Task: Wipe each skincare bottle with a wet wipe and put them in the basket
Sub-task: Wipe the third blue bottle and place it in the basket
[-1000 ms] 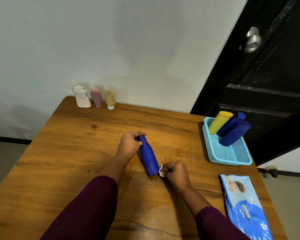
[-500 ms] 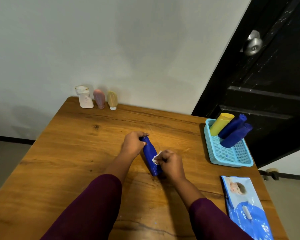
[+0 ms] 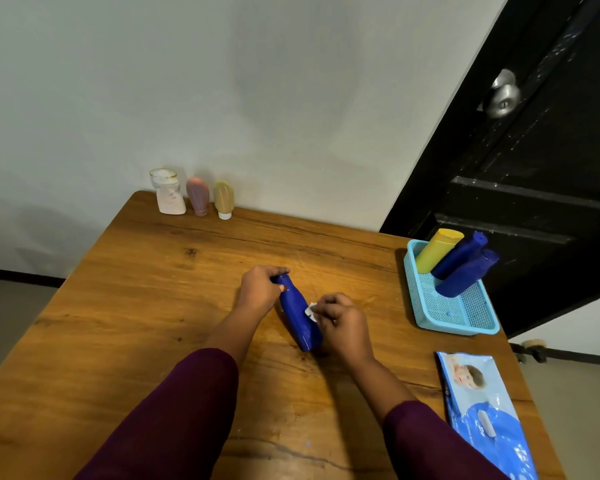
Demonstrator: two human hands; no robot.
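The dark blue plastic bottle (image 3: pixel 298 317) lay on the wooden table (image 3: pixel 146 306), its long axis running away from the person. The left hand (image 3: pixel 258 294) gripped its far neck; the right hand (image 3: pixel 342 323), nearer the turquoise mesh basket (image 3: pixel 465 323), pinched a white wet wipe (image 3: pixel 311 310) against its side.

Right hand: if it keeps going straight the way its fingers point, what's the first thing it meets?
The right hand points up-left with the wet wipe pinched at its fingertips, so it would press straight into the blue bottle, which it likely already touches.
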